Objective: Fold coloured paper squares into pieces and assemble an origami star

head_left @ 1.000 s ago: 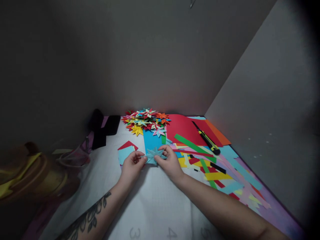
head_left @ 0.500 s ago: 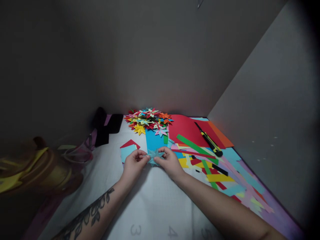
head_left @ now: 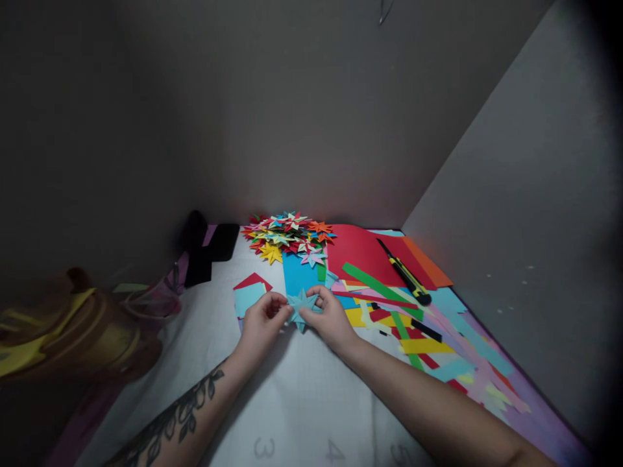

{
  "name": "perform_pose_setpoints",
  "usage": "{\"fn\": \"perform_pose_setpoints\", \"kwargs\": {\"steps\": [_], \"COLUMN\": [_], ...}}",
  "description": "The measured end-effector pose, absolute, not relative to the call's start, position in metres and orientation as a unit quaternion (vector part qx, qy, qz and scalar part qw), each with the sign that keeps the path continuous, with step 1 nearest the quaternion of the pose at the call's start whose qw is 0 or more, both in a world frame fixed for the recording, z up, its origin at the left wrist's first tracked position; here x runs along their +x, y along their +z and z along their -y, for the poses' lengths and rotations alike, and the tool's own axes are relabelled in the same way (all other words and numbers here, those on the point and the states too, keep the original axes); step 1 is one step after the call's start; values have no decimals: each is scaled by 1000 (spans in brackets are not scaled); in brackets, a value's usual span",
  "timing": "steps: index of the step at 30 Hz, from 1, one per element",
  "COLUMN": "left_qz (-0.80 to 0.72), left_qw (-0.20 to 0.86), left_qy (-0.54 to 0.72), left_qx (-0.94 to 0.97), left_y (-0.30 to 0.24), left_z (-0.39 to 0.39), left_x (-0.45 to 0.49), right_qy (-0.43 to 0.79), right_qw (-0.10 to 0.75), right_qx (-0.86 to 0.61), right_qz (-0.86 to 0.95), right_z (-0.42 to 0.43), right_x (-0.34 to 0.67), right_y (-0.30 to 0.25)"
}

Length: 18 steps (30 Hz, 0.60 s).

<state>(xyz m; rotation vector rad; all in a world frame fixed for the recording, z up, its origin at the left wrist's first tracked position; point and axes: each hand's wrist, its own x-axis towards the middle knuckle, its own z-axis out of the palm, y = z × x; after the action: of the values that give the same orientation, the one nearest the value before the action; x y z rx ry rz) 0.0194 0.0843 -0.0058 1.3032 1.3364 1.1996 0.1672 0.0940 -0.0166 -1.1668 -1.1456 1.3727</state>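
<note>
A light blue folded paper star (head_left: 302,309) is held up between my two hands over the white table. My left hand (head_left: 264,319) pinches its left points between thumb and fingers. On the opposite side, my right hand (head_left: 329,318) grips the star with the thumb in front, hiding some of its points. Just behind my left hand lie small squares of light blue and red paper (head_left: 248,298). Beyond the star is a blue sheet (head_left: 298,272), partly covered by a heap of many-coloured paper stars (head_left: 287,235).
At the right, a yellow-and-black utility knife (head_left: 411,281) rests on red paper (head_left: 353,250). Cut paper strips (head_left: 428,347) are scattered near the right edge. A brown rounded object (head_left: 92,331) stands at the left, with black pieces (head_left: 199,264) farther back. Grey walls rise behind and to the right.
The paper star has tipped so its face shows more fully, its lower point now hanging down. Both hands keep their hold with little movement.
</note>
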Motion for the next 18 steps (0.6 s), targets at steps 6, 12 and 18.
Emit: {"fn": "perform_pose_setpoints", "kwargs": {"steps": [6,12,18], "left_qz": [-542,-548,-545], "left_qw": [455,463,473], "left_qy": [467,474,495], "left_qx": [530,510,483], "left_y": [-5,-6,-11], "left_z": [-86,-88,-91], "left_x": [18,19,17], "right_qy": [568,566,540], "right_qw": [478,485,486], "right_qx": [-474,-476,-486], "right_qz": [474,467,486], "right_z": [-96,-96,-96], "right_x": [170,169,171], "right_y": [-24,-29,-29]}}
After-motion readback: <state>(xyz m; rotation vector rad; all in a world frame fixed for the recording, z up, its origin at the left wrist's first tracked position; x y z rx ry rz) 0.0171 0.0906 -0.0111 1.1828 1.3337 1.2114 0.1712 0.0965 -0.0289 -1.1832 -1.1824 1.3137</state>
